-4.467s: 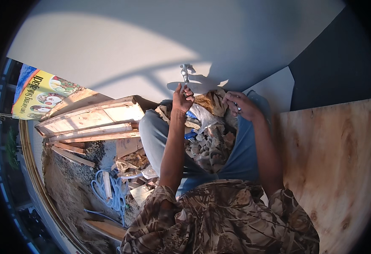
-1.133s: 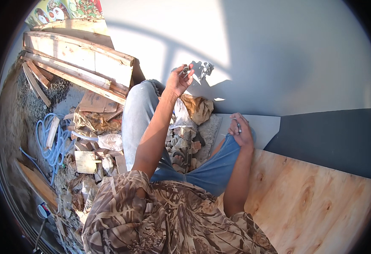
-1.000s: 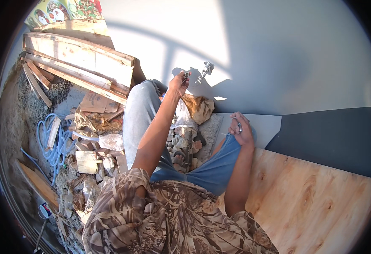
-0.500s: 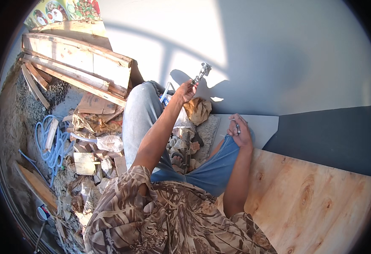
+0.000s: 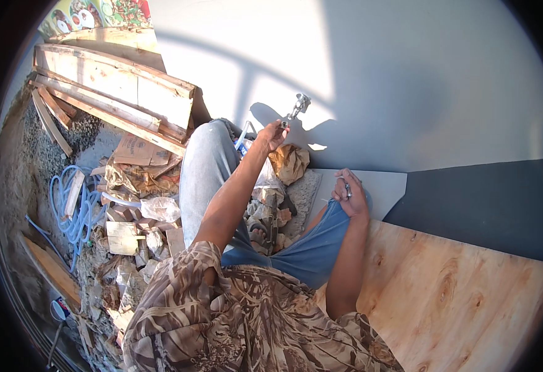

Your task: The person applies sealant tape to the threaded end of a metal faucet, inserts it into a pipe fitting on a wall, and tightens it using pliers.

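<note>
My left hand [image 5: 273, 135] is stretched out over my raised left knee and pinches one end of a silvery cabinet hinge [image 5: 299, 106]. The hinge's wider end points up and away, in front of the pale panel [image 5: 401, 80]. On my right thigh rests my right hand [image 5: 352, 193], its fingers curled closed around a small shiny metal piece [image 5: 348, 190]. Most of that piece is hidden, and its kind cannot be made out.
Plywood [image 5: 457, 291] lies at the right beside a dark grey panel [image 5: 476, 201]. On the left are a long wooden box [image 5: 116, 80], a coiled blue hose [image 5: 76, 211] and broken rubble. Crumpled brown paper [image 5: 290, 163] sits beyond my legs.
The hinge in my left hand has turned slightly, its far end shifting a little to the right. My right hand stays closed on my thigh.
</note>
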Demonstrator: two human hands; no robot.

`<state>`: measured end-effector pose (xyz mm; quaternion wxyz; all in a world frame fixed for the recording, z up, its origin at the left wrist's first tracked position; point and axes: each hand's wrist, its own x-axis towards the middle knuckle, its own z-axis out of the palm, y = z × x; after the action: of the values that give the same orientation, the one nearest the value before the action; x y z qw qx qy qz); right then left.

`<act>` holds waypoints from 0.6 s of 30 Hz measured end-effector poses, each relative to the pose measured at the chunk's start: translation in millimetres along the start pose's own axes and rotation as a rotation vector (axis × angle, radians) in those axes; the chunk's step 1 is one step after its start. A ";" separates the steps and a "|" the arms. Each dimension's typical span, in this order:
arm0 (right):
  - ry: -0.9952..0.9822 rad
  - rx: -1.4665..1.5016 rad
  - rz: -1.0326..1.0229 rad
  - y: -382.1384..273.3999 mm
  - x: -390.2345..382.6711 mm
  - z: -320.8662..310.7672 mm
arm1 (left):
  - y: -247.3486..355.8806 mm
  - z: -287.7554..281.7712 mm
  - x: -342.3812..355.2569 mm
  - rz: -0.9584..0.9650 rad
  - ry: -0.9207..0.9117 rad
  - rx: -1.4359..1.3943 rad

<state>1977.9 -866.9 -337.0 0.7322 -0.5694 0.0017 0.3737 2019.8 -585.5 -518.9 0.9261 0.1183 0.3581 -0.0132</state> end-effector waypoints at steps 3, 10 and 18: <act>0.007 -0.002 -0.009 0.5 -0.3 -2.7 | -5.6 -1.1 -2.5 0.179 0.164 0.102; 0.007 -0.014 -0.001 -0.6 3.5 3.1 | 45.0 18.5 -33.6 0.903 0.119 0.663; -0.009 0.018 -0.030 4.8 1.7 -5.7 | 188.4 53.2 -215.4 0.658 -0.499 0.519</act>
<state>1978.9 -870.4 -343.8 0.7429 -0.5609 -0.0070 0.3653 1915.4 -427.6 -297.8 0.8786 0.4453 0.0537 0.1637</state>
